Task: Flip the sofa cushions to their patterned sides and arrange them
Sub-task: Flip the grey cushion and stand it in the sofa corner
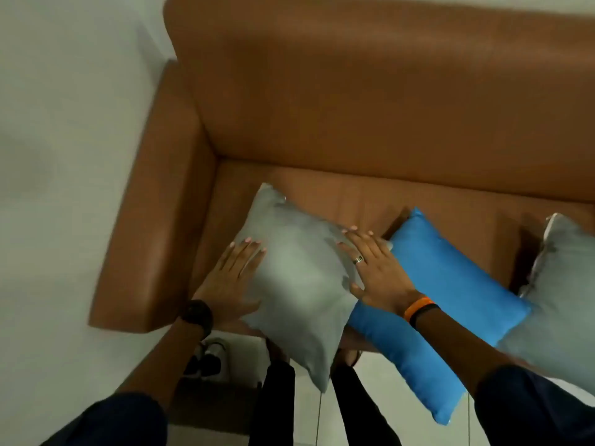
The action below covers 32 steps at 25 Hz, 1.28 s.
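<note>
A plain grey cushion [297, 284] lies plain side up at the left end of the tan sofa seat [354, 194], its near corner hanging over the front edge. My left hand [233, 276] lies flat on its left edge, fingers extended. My right hand [370, 265], with a ring, rests flat on its right edge, fingers spread. To the right lies a plain blue cushion [450, 291], partly under my right wrist. A second grey cushion [560, 300] with a trimmed edge sits at the far right, cut off by the frame.
The sofa's left armrest [154, 226] stands beside a white wall [64, 123]. The tall backrest [370, 91] rises behind the seat. Shoes [209, 358] sit on the floor near the sofa's front corner. My legs stand against the sofa front.
</note>
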Tool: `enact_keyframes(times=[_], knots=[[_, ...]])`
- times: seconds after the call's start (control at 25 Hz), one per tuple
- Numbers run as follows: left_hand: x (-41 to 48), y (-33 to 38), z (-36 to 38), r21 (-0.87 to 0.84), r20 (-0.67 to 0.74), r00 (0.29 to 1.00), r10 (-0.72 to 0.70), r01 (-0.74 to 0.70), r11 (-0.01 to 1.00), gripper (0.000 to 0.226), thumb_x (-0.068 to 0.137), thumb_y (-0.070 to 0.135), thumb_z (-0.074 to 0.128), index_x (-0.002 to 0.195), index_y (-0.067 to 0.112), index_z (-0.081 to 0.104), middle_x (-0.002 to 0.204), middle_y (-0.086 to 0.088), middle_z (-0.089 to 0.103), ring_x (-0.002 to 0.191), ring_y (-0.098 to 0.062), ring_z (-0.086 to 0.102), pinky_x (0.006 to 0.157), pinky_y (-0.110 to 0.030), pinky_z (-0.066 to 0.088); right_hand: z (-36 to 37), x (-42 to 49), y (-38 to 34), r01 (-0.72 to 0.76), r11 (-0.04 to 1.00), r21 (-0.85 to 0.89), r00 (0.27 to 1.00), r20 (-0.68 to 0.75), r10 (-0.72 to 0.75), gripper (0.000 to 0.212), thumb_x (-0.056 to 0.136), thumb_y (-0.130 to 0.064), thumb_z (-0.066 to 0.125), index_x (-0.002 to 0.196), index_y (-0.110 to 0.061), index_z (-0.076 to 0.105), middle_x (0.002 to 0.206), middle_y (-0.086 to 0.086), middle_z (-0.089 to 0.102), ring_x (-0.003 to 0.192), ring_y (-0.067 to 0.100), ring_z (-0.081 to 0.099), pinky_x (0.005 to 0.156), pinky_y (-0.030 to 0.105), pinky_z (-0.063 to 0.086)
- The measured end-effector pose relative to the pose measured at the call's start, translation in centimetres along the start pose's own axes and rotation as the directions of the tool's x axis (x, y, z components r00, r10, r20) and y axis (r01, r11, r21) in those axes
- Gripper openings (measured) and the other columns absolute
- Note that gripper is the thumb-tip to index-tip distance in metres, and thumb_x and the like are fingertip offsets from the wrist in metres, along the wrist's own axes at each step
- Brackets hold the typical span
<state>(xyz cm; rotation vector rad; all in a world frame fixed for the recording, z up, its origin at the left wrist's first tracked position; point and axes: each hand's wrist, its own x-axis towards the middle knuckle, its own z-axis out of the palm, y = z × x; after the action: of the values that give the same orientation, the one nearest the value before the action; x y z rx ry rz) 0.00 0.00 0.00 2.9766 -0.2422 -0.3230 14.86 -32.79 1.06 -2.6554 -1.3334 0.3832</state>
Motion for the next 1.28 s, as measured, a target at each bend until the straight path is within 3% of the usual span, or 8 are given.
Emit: enact_keyframes(times=[0.32, 0.48, 0.68, 0.88, 0.96, 1.04, 1.16, 1.28], knots=[[-4.1, 2.3, 12.0, 0.032, 0.188, 0.98, -0.068, 0.063, 0.998, 0.128, 0.051, 0.054, 0.09, 0.155, 0.013, 0.028, 0.162, -0.021, 0.027, 0.15, -0.042, 0.023, 0.117, -0.068, 0.014, 11.1, -1.6, 0.8, 0.086, 0.99, -0.113, 0.986, 0.154, -0.068, 0.105, 0.079, -0.043, 0.077, 0.164, -0.018, 0.021, 0.17, 0.018, 0.026, 0.157, 0.038, 0.021, 0.123, 0.062, 0.026], [-2.1, 2.8, 13.4, -0.049, 0.126, 0.984, -0.123, 0.13, 0.99, 0.1, 0.07, 0.063, 0.06, 0.153, 0.016, 0.032, 0.157, -0.02, 0.04, 0.149, -0.038, 0.025, 0.12, -0.065, 0.008, 12.6, -0.7, 0.1, 0.027, 0.995, -0.093, 0.994, 0.109, -0.017, 0.108, 0.06, -0.034, 0.095, 0.154, -0.023, 0.043, 0.156, 0.015, 0.049, 0.146, 0.035, 0.035, 0.118, 0.06, 0.025], [-0.8, -1.7, 8.1, -0.452, 0.104, 0.994, -0.046, 0.088, 0.887, 0.099, 0.071, 0.078, 0.058, 0.153, 0.027, 0.034, 0.151, -0.002, 0.049, 0.143, -0.021, 0.038, 0.125, -0.042, 0.009, 6.5, 1.4, 1.0, 0.084, 0.995, 0.055, 0.996, -0.014, -0.083, 0.06, 0.062, -0.02, 0.074, 0.122, -0.024, 0.068, 0.127, 0.006, 0.069, 0.114, 0.032, 0.064, 0.111, 0.048, 0.033], [5.8, -7.9, -2.8, -0.415, 0.526, 0.731, -0.435, 0.667, 0.62, 0.07, 0.102, 0.042, 0.056, 0.157, 0.009, 0.027, 0.161, -0.006, 0.035, 0.147, -0.021, 0.037, 0.123, -0.03, 0.026, -4.6, 8.2, 1.5, 0.048, 0.983, 0.179, 0.986, -0.164, -0.019, 0.03, 0.075, -0.026, 0.052, 0.095, -0.012, 0.068, 0.095, 0.004, 0.07, 0.091, 0.026, 0.059, 0.089, 0.032, 0.038], [8.3, -9.9, -6.8, -0.488, 0.112, 0.932, -0.344, 0.354, 0.798, 0.069, 0.091, 0.034, 0.074, 0.149, 0.014, 0.043, 0.151, -0.004, 0.051, 0.14, -0.02, 0.048, 0.117, -0.029, 0.036, -8.7, 12.0, 2.0, -0.013, 0.985, 0.174, 0.98, -0.195, 0.048, 0.026, 0.081, -0.032, 0.05, 0.084, -0.01, 0.064, 0.084, 0.008, 0.067, 0.079, 0.03, 0.06, 0.081, 0.039, 0.041], [10.1, -13.2, -10.7, -0.751, -0.119, 0.953, -0.278, 0.097, 0.653, 0.065, 0.087, 0.046, 0.075, 0.143, 0.023, 0.053, 0.142, 0.004, 0.06, 0.133, -0.017, 0.056, 0.113, -0.044, 0.045, -11.8, 16.2, 2.2, -0.084, 0.971, 0.223, 0.964, -0.229, 0.136, 0.025, 0.092, -0.038, 0.055, 0.085, -0.014, 0.057, 0.076, 0.004, 0.059, 0.073, 0.023, 0.052, 0.069, 0.038, 0.04], [15.3, -17.5, -10.2, -0.723, -0.143, 0.942, -0.304, 0.11, 0.682, 0.067, 0.093, 0.066, 0.055, 0.147, 0.028, 0.048, 0.143, 0.01, 0.058, 0.134, -0.01, 0.052, 0.112, -0.05, 0.046, -13.5, 22.7, 2.6, -0.196, 0.884, 0.426, 0.939, -0.178, 0.294, 0.022, 0.102, -0.028, 0.063, 0.09, -0.018, 0.048, 0.071, 0.0, 0.051, 0.068, 0.025, 0.048, 0.055, 0.036, 0.034], [18.7, -17.8, -7.8, -0.684, -0.109, 0.912, -0.396, 0.22, 0.696, 0.07, 0.095, 0.062, 0.041, 0.154, 0.026, 0.038, 0.154, -0.005, 0.047, 0.141, -0.025, 0.046, 0.115, -0.054, 0.04, -11.2, 27.1, 3.5, -0.338, 0.729, 0.595, 0.859, -0.122, 0.498, 0.03, 0.104, -0.036, 0.043, 0.11, -0.01, 0.055, 0.095, 0.018, 0.068, 0.087, 0.04, 0.062, 0.073, 0.05, 0.05]])
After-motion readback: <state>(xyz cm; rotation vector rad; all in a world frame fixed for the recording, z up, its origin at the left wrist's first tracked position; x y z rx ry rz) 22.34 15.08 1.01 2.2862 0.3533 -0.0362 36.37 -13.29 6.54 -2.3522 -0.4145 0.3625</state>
